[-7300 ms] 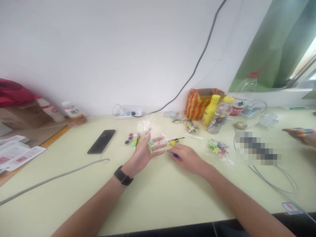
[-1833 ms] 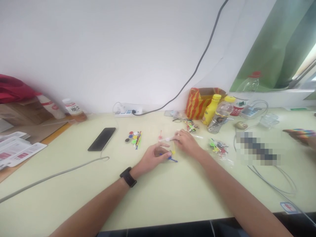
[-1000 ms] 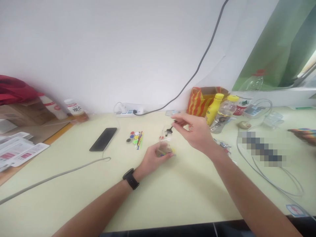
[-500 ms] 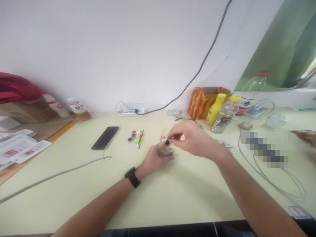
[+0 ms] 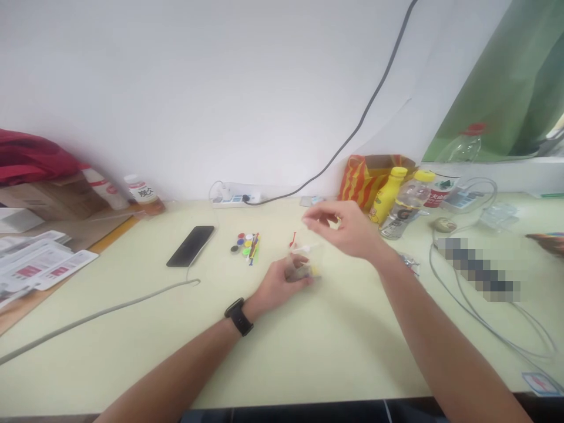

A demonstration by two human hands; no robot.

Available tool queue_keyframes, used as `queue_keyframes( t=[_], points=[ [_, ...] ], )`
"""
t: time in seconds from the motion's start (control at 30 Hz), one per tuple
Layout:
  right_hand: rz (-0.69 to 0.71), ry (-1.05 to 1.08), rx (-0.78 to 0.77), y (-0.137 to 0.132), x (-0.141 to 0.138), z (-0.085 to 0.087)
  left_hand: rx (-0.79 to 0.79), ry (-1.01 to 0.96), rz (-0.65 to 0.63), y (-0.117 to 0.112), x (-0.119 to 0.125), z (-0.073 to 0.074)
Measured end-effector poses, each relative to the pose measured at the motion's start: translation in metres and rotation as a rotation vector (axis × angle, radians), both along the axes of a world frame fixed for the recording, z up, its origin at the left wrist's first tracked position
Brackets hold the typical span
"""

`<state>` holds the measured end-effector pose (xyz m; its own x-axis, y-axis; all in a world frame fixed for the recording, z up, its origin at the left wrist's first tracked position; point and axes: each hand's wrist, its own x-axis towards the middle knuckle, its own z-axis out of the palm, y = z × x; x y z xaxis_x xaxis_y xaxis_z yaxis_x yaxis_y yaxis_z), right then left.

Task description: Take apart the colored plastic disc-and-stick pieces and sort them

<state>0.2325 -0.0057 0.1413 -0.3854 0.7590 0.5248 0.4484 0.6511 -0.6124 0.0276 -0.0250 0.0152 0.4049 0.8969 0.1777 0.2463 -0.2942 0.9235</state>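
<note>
My left hand (image 5: 279, 283) rests on the pale yellow table (image 5: 308, 352), closed around a small clear plastic bag (image 5: 304, 267) with little coloured pieces inside. A black watch sits on that wrist. My right hand (image 5: 346, 228) hovers above and just right of the bag, its fingers loosely curled and apart, with nothing visible in them. A small red piece (image 5: 293, 238) lies on the table just behind the bag. A little heap of coloured discs and sticks (image 5: 245, 242) lies to the left.
A black phone (image 5: 190, 245) and a grey cable (image 5: 110, 305) lie left. At the back stand a power strip (image 5: 233, 200), an orange striped bag (image 5: 368, 175) and bottles (image 5: 388, 194). Cable loops (image 5: 484, 317) and another person's hand (image 5: 549, 241) are right; papers (image 5: 39, 264) far left.
My right hand brought a small black piece down to the bag held by my left hand, then rose away without it. My left hand stayed on the bag.
</note>
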Motion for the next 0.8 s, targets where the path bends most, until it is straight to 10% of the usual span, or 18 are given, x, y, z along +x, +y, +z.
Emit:
queue_keyframes(
  t=[0.23,0.47,0.8],
  points=[
    [0.012,-0.261,-0.266,0.077,0.021,-0.053,0.053,0.075,-0.064,-0.002,0.001,0.003],
    [0.172,-0.513,-0.385,0.083,-0.009,-0.084,-0.011,0.020,-0.085,-0.001,-0.001,0.005],
    [-0.059,0.069,-0.235,0.066,0.038,-0.013,0.082,0.059,0.014,0.004,-0.005,0.009]
  ],
)
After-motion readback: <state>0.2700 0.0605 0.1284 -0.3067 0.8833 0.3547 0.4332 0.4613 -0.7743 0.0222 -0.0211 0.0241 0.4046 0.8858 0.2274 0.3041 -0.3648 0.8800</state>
